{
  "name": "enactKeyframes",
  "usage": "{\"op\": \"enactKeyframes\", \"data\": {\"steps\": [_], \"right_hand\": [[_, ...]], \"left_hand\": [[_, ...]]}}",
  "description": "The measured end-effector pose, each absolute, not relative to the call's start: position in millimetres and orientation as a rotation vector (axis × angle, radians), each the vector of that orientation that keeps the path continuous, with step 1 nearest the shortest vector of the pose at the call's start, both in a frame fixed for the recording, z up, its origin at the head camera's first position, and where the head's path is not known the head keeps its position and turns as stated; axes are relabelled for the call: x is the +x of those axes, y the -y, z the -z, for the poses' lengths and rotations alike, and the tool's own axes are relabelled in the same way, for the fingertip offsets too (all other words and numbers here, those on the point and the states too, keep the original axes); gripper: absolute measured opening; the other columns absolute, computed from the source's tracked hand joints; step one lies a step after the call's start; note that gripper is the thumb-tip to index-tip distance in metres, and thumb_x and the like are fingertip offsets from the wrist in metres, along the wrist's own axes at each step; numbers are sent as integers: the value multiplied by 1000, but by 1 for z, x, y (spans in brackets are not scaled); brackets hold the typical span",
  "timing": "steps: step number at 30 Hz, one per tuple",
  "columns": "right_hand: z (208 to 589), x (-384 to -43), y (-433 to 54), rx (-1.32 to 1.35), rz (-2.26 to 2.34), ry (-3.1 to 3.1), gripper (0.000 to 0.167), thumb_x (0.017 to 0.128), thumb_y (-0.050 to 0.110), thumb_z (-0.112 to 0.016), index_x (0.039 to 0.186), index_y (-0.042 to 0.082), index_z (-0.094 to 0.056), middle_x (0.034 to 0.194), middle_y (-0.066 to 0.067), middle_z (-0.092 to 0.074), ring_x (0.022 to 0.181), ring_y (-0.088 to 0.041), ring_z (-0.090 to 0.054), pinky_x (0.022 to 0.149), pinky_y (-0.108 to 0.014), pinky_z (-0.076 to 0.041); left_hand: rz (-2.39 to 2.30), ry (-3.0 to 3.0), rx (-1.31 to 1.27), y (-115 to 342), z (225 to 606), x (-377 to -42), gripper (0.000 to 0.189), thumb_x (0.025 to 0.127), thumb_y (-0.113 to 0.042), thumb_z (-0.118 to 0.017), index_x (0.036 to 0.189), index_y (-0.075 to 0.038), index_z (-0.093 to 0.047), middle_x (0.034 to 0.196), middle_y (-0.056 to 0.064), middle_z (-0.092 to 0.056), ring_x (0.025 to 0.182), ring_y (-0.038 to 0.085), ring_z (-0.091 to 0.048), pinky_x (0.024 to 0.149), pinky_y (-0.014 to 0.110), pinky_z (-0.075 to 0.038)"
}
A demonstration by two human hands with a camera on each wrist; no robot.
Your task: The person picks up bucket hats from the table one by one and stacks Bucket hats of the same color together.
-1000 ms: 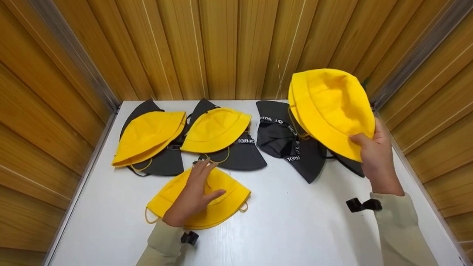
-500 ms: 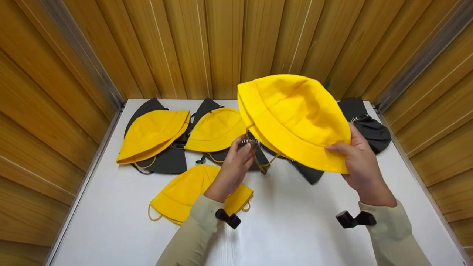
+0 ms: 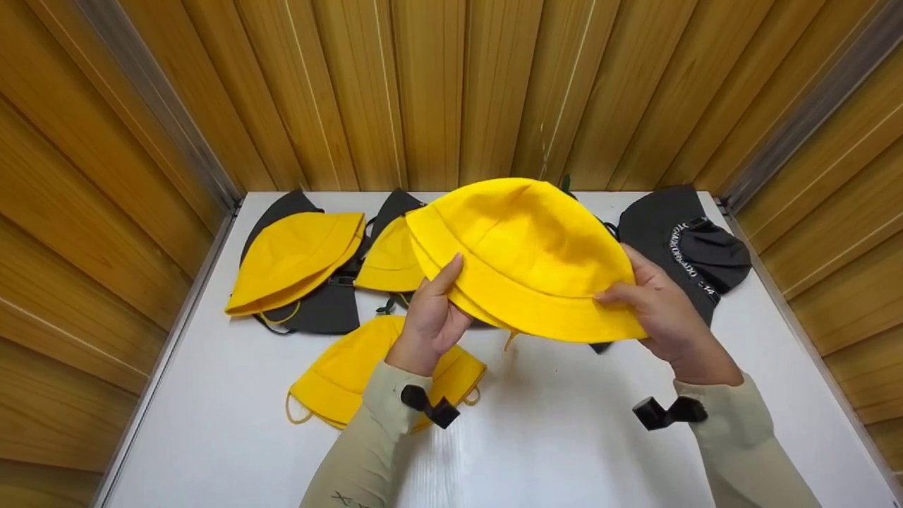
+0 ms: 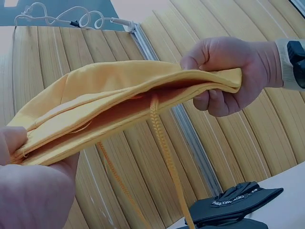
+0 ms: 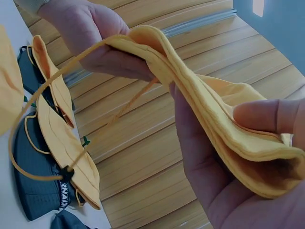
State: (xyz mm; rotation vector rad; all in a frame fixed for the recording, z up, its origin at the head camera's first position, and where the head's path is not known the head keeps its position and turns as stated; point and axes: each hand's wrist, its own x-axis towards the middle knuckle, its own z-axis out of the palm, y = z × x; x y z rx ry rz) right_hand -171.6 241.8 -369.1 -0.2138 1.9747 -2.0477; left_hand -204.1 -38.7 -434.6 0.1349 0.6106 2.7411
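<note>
Both hands hold a yellow bucket hat (image 3: 525, 247) above the table, its crown away from the person. The left hand (image 3: 427, 324) pinches the left end of the brim, thumb on top. The right hand (image 3: 670, 321) grips the right end, thumb over the brim and fingers behind it. In the left wrist view the flattened brim opening of the hat (image 4: 128, 107) shows, with an orange chin cord (image 4: 164, 148) hanging from inside. The right wrist view has the cord (image 5: 40, 90) looping down to a dark cord stopper (image 5: 66, 172).
On the white table (image 3: 564, 437) another yellow hat (image 3: 346, 367) lies below the left forearm. Behind it, yellow hats (image 3: 296, 257) rest on black hats (image 3: 324, 310). A black hat with a lettered band (image 3: 705, 257) lies at back right. Wood-patterned walls (image 3: 494, 92) surround the table.
The right hand has brought the yellow hat left and toward the middle. The left hand has risen from over the front yellow hat and taken the left end of the brim.
</note>
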Motion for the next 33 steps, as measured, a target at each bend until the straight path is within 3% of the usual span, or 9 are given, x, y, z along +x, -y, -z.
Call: {"op": "enactKeyframes", "data": {"steps": [6,8,13,18,27,33], "right_hand": [[378,-182,-237,-238,2283,-1725,46,110,36,-45,150,14,-42,122,-4,-61,100,-17,-66,87,-30,-61],[385,-184,-232,-276,2418,-1512,49,111,40,-41,150,12,-43,124,-5,-62,106,-18,-65,92,-31,-60],[403,-183,-212,-302,2511,-1302,45,109,30,-48,150,11,-42,130,-7,-62,116,-22,-68,102,-41,-57],[411,-183,-189,-90,2485,-1447,48,106,24,-57,150,14,-40,131,-7,-60,119,-23,-68,101,-48,-55],[428,-183,-163,-27,2422,-1498,50,104,28,-61,147,11,-43,128,-10,-59,114,-24,-70,98,-50,-57],[453,-181,-141,-34,2344,-1584,45,102,22,-65,139,1,-51,114,-11,-64,105,-23,-72,93,-49,-60]], "left_hand": [[-2854,-625,214,44,425,-201,37,111,-19,-42,147,-18,-37,138,1,-52,134,16,-51,123,39,-37],[-2898,-626,228,47,421,-199,37,111,-19,-41,148,-19,-36,138,1,-51,134,16,-51,123,39,-37],[-2969,-685,233,58,416,-193,39,111,-19,-41,150,-21,-33,137,0,-50,136,17,-50,122,38,-39],[-2972,-780,278,74,421,-183,37,112,-15,-38,149,-19,-33,137,1,-51,134,16,-52,118,35,-43],[-2957,-1062,148,126,429,-173,43,109,-11,-44,150,-14,-30,141,6,-47,133,19,-52,114,34,-47],[-2935,-1299,-8,159,441,-164,50,108,-11,-50,153,-15,-29,147,8,-44,137,19,-49,117,33,-45]]}}
